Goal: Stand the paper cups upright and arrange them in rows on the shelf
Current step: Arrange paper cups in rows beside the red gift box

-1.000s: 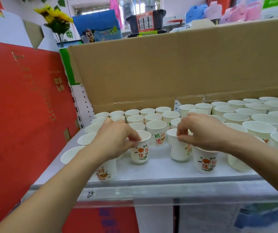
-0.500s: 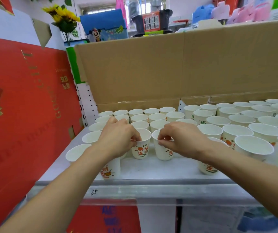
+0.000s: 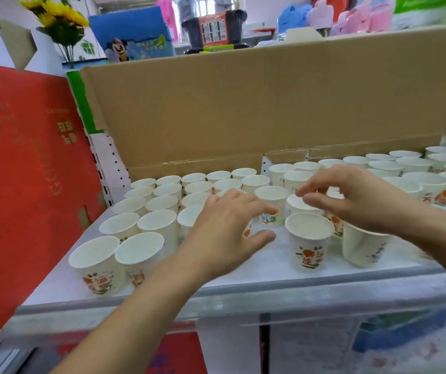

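Note:
Several white paper cups with red and green print stand upright in rows on the white shelf (image 3: 267, 261). One cup (image 3: 309, 238) stands alone near the front, between my hands. My left hand (image 3: 224, 233) hovers with spread, relaxed fingers over a cup (image 3: 247, 232) that it mostly hides, and it grips nothing. A taller-standing cup (image 3: 271, 199) sits just beyond its fingertips. My right hand (image 3: 351, 201) hangs above the cups to the right with loosely curled fingers and holds nothing. Two cups (image 3: 95, 263) stand at the front left corner.
A big cardboard box wall (image 3: 243, 103) closes the back of the shelf. A red board (image 3: 14, 171) leans along the left side, with white pegboard (image 3: 108, 163) behind it. The grey shelf rail (image 3: 243, 295) runs along the front. Toys and sunflowers sit above.
Both hands have let go of the cups they pinched and lifted off them. The right hand has drawn back to the right.

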`<action>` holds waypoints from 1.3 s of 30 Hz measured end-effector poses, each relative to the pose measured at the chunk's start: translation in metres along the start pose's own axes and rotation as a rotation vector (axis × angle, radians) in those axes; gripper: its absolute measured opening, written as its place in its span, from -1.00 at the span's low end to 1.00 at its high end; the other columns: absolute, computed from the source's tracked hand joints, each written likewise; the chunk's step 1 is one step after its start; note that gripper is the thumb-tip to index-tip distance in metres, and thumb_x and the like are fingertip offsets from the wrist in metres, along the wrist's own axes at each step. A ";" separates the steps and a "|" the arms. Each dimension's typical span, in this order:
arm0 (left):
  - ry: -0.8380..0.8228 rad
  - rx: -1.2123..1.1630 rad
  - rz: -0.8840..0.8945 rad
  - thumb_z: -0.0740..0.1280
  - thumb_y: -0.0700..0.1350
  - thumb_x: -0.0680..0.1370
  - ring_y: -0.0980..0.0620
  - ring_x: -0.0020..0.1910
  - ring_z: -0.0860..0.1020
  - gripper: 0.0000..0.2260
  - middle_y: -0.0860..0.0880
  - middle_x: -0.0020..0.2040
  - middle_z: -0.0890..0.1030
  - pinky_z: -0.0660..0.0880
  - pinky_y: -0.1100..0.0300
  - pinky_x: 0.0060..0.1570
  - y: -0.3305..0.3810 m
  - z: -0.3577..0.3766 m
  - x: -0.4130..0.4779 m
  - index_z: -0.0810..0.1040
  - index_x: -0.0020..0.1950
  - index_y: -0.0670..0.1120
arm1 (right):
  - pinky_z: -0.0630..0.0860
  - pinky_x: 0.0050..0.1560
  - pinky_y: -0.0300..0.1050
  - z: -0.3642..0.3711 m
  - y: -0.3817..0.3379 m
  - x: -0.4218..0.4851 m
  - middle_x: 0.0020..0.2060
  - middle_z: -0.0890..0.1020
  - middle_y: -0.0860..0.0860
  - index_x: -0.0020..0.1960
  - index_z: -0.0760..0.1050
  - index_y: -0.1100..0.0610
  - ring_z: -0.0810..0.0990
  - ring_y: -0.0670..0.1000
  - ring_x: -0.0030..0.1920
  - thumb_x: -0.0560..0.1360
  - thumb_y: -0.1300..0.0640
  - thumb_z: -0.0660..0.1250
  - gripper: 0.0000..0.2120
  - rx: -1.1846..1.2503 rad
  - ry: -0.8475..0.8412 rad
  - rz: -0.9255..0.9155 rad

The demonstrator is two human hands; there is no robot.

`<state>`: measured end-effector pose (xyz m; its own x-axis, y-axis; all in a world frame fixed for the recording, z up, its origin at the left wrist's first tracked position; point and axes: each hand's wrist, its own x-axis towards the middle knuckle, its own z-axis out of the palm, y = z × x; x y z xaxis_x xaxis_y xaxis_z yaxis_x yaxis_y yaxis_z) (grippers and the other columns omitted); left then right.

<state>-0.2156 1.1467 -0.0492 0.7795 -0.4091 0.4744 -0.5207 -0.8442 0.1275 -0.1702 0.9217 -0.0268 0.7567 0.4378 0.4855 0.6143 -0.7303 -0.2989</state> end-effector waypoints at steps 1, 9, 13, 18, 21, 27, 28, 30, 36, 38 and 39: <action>-0.015 -0.033 0.026 0.31 0.14 0.53 0.18 0.21 0.33 -0.66 0.21 0.23 0.52 0.21 0.17 0.15 0.010 0.007 0.004 0.48 0.30 0.18 | 0.37 -0.12 -0.37 -0.005 0.006 -0.008 -0.18 0.58 -0.27 0.01 0.64 -0.08 0.51 -0.18 -0.09 0.51 0.03 0.35 -0.87 -0.053 -0.005 0.019; -0.051 -0.070 0.033 0.35 0.05 0.54 0.15 0.14 0.37 -0.77 0.17 0.08 0.59 0.29 0.10 0.14 0.043 0.038 0.018 0.59 0.19 0.14 | 0.42 0.12 -0.12 -0.031 0.022 -0.057 0.04 0.55 -0.20 0.20 0.48 -0.16 0.43 -0.11 0.05 0.47 -0.30 0.23 -0.62 -0.464 -0.173 0.162; 0.017 -0.080 -0.013 0.37 0.01 0.53 0.12 0.10 0.42 -0.82 0.16 0.01 0.64 0.29 0.08 0.12 0.050 0.043 0.011 0.64 0.12 0.12 | 0.39 0.09 -0.12 -0.030 0.027 -0.067 0.05 0.56 -0.16 0.09 0.50 -0.14 0.43 -0.08 0.02 0.56 -0.14 0.17 -0.80 -0.552 -0.218 0.110; 0.253 -0.125 -0.087 0.42 -0.01 0.49 0.20 0.02 0.42 -0.88 0.24 -0.10 0.59 0.27 0.13 0.06 0.043 0.028 -0.025 0.66 0.02 0.12 | 0.29 -0.15 -0.09 -0.017 0.017 -0.062 -0.23 0.56 -0.15 -0.13 0.52 -0.05 0.42 -0.05 -0.15 0.56 0.03 0.24 -0.88 -0.357 -0.023 -0.089; 0.290 -0.060 -0.148 0.43 -0.03 0.46 0.18 -0.02 0.47 -0.91 0.25 -0.15 0.59 0.34 0.05 0.05 0.021 0.003 -0.051 0.66 -0.05 0.11 | 0.37 -0.18 -0.01 -0.003 -0.006 -0.048 -0.32 0.54 -0.13 -0.20 0.55 0.03 0.45 0.00 -0.21 0.50 0.08 0.31 -0.88 -0.067 0.056 -0.201; 0.119 0.113 -0.249 0.45 0.03 0.45 0.12 -0.07 0.53 -0.95 0.26 -0.21 0.61 0.41 -0.06 0.06 -0.022 -0.027 -0.071 0.66 -0.11 0.18 | 0.38 -0.16 -0.05 0.044 -0.051 -0.021 -0.28 0.60 -0.07 -0.17 0.60 0.03 0.45 -0.01 -0.19 0.52 0.04 0.31 -0.86 -0.002 0.030 -0.330; 0.071 0.142 -0.252 0.44 0.04 0.46 0.12 -0.05 0.53 -0.95 0.26 -0.20 0.62 0.37 -0.02 0.08 -0.024 -0.028 -0.072 0.66 -0.10 0.18 | 0.41 -0.13 -0.03 0.050 -0.055 -0.019 -0.27 0.60 -0.07 -0.16 0.60 0.02 0.46 -0.01 -0.17 0.52 0.02 0.31 -0.85 0.003 0.016 -0.331; 0.006 0.188 -0.252 0.42 0.04 0.48 0.13 0.00 0.50 -0.93 0.22 -0.14 0.65 0.26 0.09 0.08 -0.029 -0.029 -0.073 0.66 -0.05 0.17 | 0.44 -0.09 0.00 0.059 -0.063 -0.017 -0.25 0.62 -0.06 -0.15 0.61 0.02 0.47 -0.01 -0.13 0.53 0.00 0.29 -0.83 -0.014 -0.008 -0.325; -0.086 0.219 -0.235 0.34 0.06 0.54 0.16 0.09 0.41 -0.89 0.19 -0.08 0.60 0.13 0.17 0.09 -0.044 -0.033 -0.076 0.62 0.04 0.18 | 0.40 -0.15 -0.04 0.073 -0.086 -0.009 -0.22 0.59 0.02 -0.15 0.58 0.07 0.45 0.02 -0.13 0.55 -0.05 0.22 -0.74 -0.133 -0.087 -0.256; -0.101 0.224 -0.215 0.33 0.05 0.55 0.15 0.10 0.39 -0.88 0.19 -0.08 0.59 0.15 0.13 0.16 -0.047 -0.036 -0.074 0.61 0.06 0.16 | 0.37 -0.17 -0.05 0.076 -0.092 -0.007 -0.21 0.58 0.03 -0.13 0.58 0.06 0.46 0.03 -0.11 0.56 -0.06 0.20 -0.73 -0.169 -0.090 -0.248; -0.109 0.226 -0.206 0.32 0.04 0.56 0.15 0.10 0.38 -0.88 0.19 -0.07 0.58 0.15 0.12 0.20 -0.049 -0.037 -0.074 0.61 0.07 0.16 | 0.31 -0.18 -0.07 0.076 -0.094 -0.006 -0.21 0.58 0.03 -0.13 0.59 0.06 0.47 0.03 -0.09 0.57 -0.06 0.20 -0.73 -0.185 -0.092 -0.241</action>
<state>-0.2606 1.2311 -0.0587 0.8995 -0.2455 0.3614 -0.2665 -0.9638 0.0085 -0.2156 1.0276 -0.0647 0.6163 0.6497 0.4449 0.7339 -0.6787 -0.0255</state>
